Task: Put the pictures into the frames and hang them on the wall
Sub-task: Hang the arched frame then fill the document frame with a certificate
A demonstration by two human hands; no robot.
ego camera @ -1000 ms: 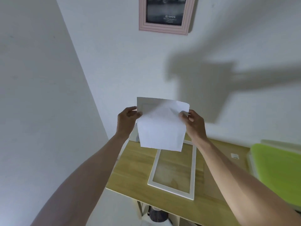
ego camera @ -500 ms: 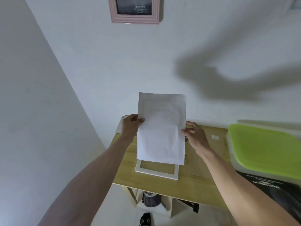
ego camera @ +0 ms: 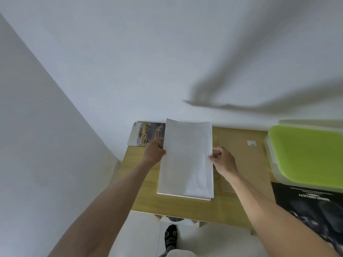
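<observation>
Both our left hand [ego camera: 155,152] and right hand [ego camera: 223,161] pinch the side edges of the white sheet [ego camera: 186,160] over the frame on the desk [ego camera: 146,199], light and floppy, so we judge mid-edge grips keep it flat

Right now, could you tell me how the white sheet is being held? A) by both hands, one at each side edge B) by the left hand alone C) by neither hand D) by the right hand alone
A: the left hand grips the left edge of the sheet and the right hand pinches its right edge.
</observation>
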